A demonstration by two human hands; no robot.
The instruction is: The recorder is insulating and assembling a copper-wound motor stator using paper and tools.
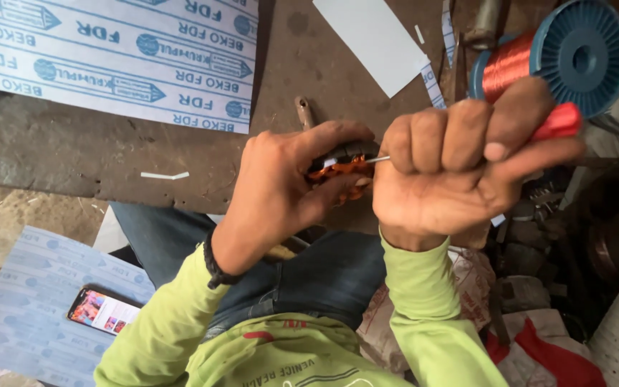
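Copper-wound coil [344, 172] in left hand's [288, 183] closed grip, right hand [453, 165] fisted round red-handled steel screwdriver [557, 122].

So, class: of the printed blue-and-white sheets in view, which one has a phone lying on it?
The lower-left sheet on the floor: the phone rests there; the other lies bare.
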